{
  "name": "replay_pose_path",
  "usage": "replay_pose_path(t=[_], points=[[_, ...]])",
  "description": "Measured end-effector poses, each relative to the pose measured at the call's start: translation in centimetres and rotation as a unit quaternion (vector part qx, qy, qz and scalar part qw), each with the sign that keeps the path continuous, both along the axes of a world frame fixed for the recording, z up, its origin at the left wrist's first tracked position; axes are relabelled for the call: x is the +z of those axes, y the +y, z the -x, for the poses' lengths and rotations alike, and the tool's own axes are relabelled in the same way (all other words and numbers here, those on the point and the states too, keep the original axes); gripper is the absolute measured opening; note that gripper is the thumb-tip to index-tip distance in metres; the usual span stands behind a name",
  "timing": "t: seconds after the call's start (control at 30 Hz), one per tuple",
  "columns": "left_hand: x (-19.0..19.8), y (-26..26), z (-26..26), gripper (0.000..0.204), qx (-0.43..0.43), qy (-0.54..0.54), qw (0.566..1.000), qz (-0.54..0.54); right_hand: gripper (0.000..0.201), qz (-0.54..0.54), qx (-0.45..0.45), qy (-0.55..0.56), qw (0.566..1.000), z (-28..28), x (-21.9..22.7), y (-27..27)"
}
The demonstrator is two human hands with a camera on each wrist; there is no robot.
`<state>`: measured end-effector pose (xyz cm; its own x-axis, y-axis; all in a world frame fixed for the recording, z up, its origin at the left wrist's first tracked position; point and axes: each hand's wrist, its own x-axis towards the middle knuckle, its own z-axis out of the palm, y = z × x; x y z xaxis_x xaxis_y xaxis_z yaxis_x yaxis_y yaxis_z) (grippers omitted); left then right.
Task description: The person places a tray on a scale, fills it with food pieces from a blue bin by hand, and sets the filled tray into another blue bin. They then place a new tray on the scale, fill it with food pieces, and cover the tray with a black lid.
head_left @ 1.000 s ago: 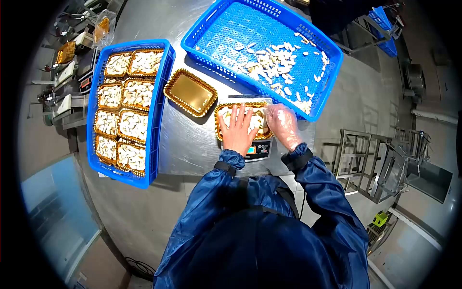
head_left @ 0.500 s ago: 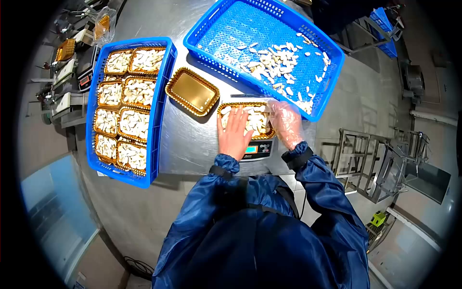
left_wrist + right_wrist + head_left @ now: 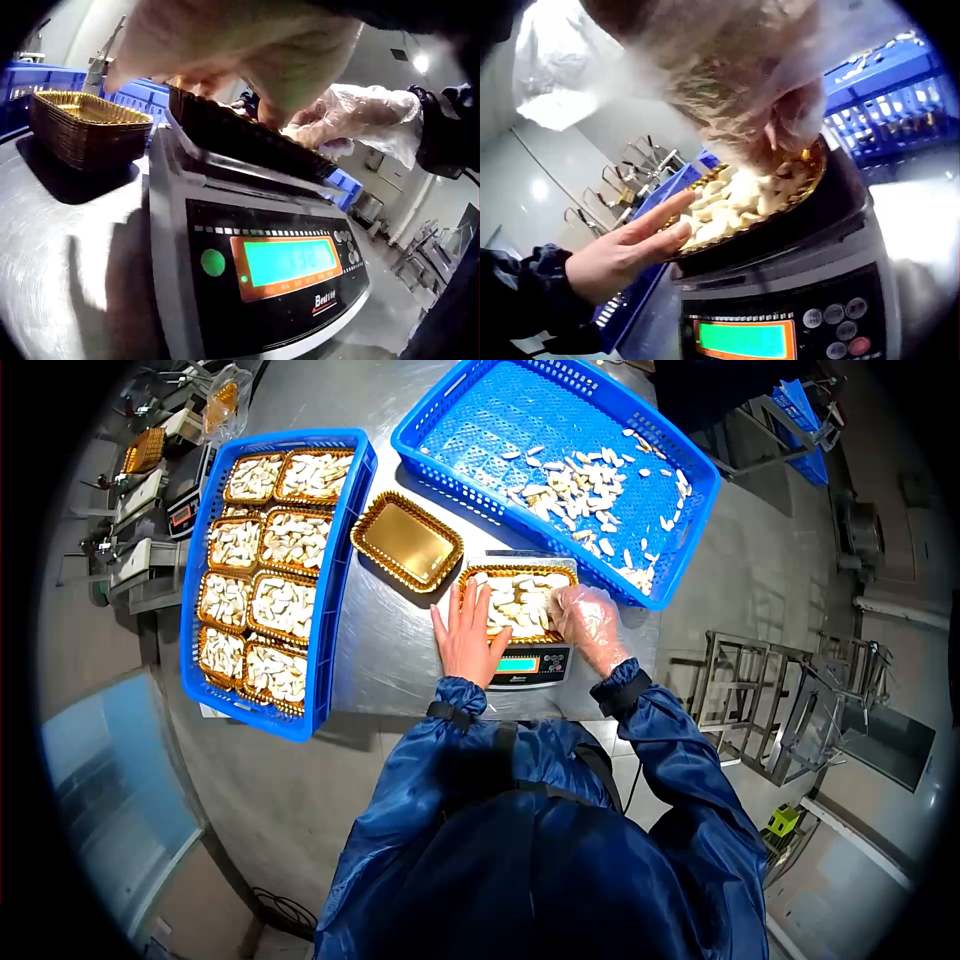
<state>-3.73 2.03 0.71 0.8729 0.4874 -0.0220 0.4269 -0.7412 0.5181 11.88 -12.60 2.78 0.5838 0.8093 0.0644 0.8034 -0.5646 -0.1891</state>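
A gold tray (image 3: 521,572) of pale sliced pieces (image 3: 518,605) sits on a digital scale (image 3: 528,665) with a lit green display (image 3: 291,262). My bare left hand (image 3: 467,640) lies at the tray's left end, fingers straight and spread, fingertips over the rim and the nearest slices. At the right end is my right hand (image 3: 590,622) in a clear plastic glove, its fingers curled down among the slices. The right wrist view shows the gloved fingertips (image 3: 769,161) right at the slices; I cannot tell whether they pinch one.
Left of the scale stands a stack of gold trays (image 3: 408,542), the top one bare. A blue crate (image 3: 345,585) at far left holds several filled trays. Behind the scale, a larger blue crate (image 3: 470,425) contains loose slices. The steel table (image 3: 400,660) ends near my body.
My left hand has slid left and back from over the slices to the tray's left end. The right hand stays at the right end, its fingers more curled than half a second ago.
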Motion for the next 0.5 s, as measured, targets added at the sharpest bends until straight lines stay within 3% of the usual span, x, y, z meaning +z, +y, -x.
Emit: replay_pose_path(t=[0.07, 0.1, 0.13, 0.2, 0.23, 0.37, 0.43, 0.5], points=[[0.0, 0.2, 0.0, 0.067, 0.003, -0.004, 1.000, 0.022, 0.016, 0.053, -0.039, 0.078, 0.995, 0.8, 0.9, 0.1], [0.2, 0.3, 0.3, 0.063, -0.001, -0.021, 1.000, 0.022, 0.015, -0.004, -0.086, 0.130, 0.988, 1.2, 1.7, 0.2], [0.3, 0.4, 0.4, 0.063, 0.000, -0.020, 1.000, 0.022, 0.015, -0.004, -0.085, 0.131, 0.988, 1.5, 1.7, 0.7], [0.5, 0.4, 0.6, 0.060, -0.004, -0.023, 1.000, 0.016, 0.018, -0.111, -0.077, 0.135, 0.982, 2.4, 1.6, 1.8], [0.6, 0.3, 0.6, 0.058, -0.011, -0.010, 1.000, 0.006, 0.018, -0.104, -0.028, 0.108, 0.988, 2.3, 1.3, 2.4], [0.0, 0.0, 1.5, 0.058, -0.033, 0.027, 0.999, -0.022, 0.018, -0.058, -0.006, 0.079, 0.995, 3.0, 1.3, 5.3], [-0.1, 0.0, 2.1, 0.059, -0.028, 0.032, 0.999, -0.023, 0.013, -0.063, 0.086, 0.060, 0.992, 2.8, 0.7, 5.5], [-0.1, -0.1, 2.4, 0.062, -0.028, 0.041, 0.998, -0.029, 0.012, -0.049, 0.092, 0.046, 0.993, 2.6, -0.1, 5.6]])
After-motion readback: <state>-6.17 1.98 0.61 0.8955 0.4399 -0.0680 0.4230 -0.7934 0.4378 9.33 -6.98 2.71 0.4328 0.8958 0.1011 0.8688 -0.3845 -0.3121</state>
